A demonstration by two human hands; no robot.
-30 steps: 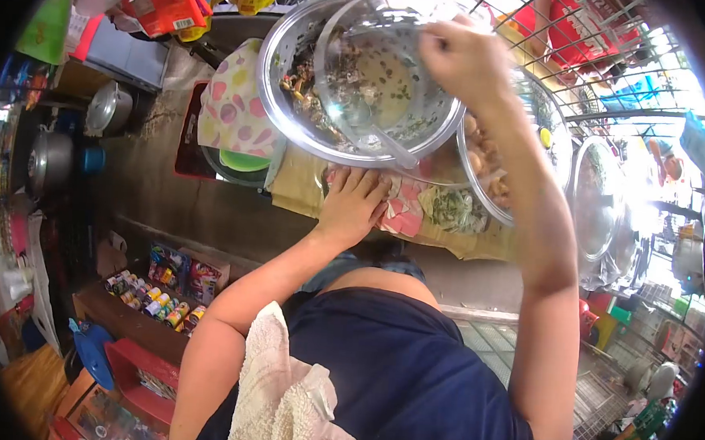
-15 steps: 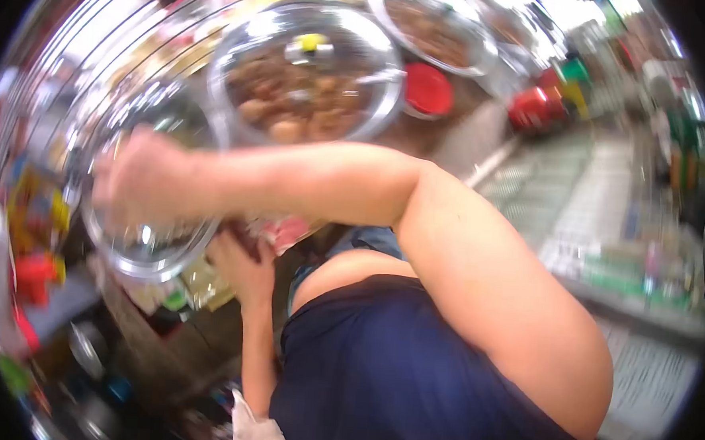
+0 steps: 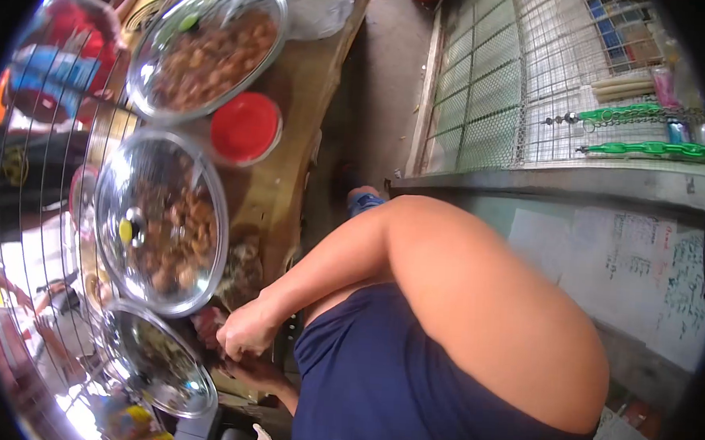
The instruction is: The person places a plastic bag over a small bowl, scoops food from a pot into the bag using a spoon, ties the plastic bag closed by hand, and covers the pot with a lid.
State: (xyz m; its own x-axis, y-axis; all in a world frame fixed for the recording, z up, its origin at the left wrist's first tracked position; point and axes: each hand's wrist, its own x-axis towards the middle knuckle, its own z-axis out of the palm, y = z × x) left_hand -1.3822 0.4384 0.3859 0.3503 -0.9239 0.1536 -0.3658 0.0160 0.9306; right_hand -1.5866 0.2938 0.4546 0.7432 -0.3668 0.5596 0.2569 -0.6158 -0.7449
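My right hand [image 3: 249, 328] is closed, its fingers curled together close to the wooden counter's edge. Just below it my left hand [image 3: 255, 372] is partly covered by the right one, and its fingers seem wrapped round something in shadow. A small pinkish-red thing [image 3: 208, 324] shows beside the right hand's fingertips; its kind is unclear. Nearest to both hands are two oval dishes under clear lids: a lidded dish of brown chunky food [image 3: 178, 239] with a yellow-marked knob, and a lidded dish with darker contents [image 3: 158, 359].
Another lidded dish of brown food [image 3: 213, 61] stands farther along the wooden counter [image 3: 293, 129], beside a red-topped tub [image 3: 246, 128] and a clear plastic bag [image 3: 320, 9]. Wire bars [image 3: 43, 196] line the left, with people beyond. A mesh panel [image 3: 486, 107] rises on the right.
My right hand has come back from over the lidded dish to beside my left hand. The camera view has turned, so the counter now runs up the left side.
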